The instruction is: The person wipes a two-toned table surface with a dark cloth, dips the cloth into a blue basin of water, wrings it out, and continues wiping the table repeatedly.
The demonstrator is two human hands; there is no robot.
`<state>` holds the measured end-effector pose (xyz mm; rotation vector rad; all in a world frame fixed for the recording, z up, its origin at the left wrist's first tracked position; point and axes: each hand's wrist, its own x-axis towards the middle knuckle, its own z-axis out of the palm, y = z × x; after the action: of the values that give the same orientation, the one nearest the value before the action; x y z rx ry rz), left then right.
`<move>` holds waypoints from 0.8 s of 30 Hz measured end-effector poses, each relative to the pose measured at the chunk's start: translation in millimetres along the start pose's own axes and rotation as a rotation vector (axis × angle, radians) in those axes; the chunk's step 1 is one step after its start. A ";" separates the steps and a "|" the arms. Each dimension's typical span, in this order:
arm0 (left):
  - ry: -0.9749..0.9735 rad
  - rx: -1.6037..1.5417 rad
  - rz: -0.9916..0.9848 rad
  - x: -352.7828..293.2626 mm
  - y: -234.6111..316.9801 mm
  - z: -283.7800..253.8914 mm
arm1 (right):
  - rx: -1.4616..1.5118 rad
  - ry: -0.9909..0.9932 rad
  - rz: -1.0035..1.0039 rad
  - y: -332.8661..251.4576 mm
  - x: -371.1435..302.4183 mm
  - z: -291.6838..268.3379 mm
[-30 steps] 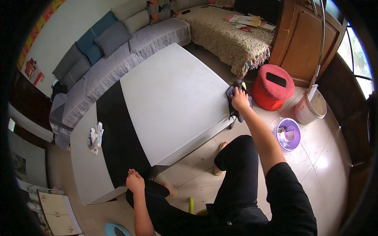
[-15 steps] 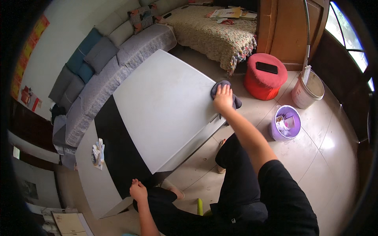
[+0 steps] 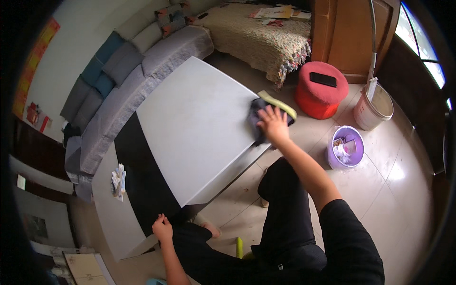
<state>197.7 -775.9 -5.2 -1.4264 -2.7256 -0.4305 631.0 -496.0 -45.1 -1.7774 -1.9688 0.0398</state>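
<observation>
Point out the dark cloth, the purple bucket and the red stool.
Dark cloth point(image 3: 257, 105): head view, on its dark fabric beyond the fingertips.
Purple bucket point(image 3: 351, 133): head view, on its inner wall near the far rim.
Red stool point(image 3: 314, 103): head view, on its side below the top.

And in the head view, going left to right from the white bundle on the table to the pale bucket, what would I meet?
White bundle → left hand → right hand on dark cloth → red stool → pale bucket.
</observation>
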 end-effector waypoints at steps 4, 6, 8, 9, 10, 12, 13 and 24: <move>0.015 -0.098 0.001 -4.4 6.0 8.6 | -0.124 -0.032 0.188 -26.9 2.1 26.6; 0.051 -0.157 0.043 -4.3 8.8 8.0 | -0.120 -0.121 0.070 -78.0 -24.6 18.7; 0.056 -0.295 0.092 -7.1 29.6 2.4 | -0.064 -0.156 -0.179 -116.1 -65.8 20.9; 0.053 -0.336 0.136 -9.7 33.7 0.6 | -0.007 -0.144 -0.319 -129.9 -83.5 24.4; 0.076 -0.330 0.182 -13.6 35.3 2.7 | 0.033 -0.209 -0.378 -129.8 -82.5 24.8; 0.102 -0.252 0.273 -20.4 19.6 -2.4 | 0.113 -0.306 -0.466 -112.7 -65.5 18.9; 0.113 -0.279 0.239 -24.7 18.4 -7.9 | 0.103 -0.147 -0.454 -87.9 -52.0 26.7; 0.227 -1.088 -0.330 -72.8 -19.4 -45.1 | -0.278 0.073 0.025 -123.3 -54.7 53.0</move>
<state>219.7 -856.3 22.2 -0.8405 -2.5473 -2.1535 499.0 -551.1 -68.5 -1.9442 -1.9770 -0.3010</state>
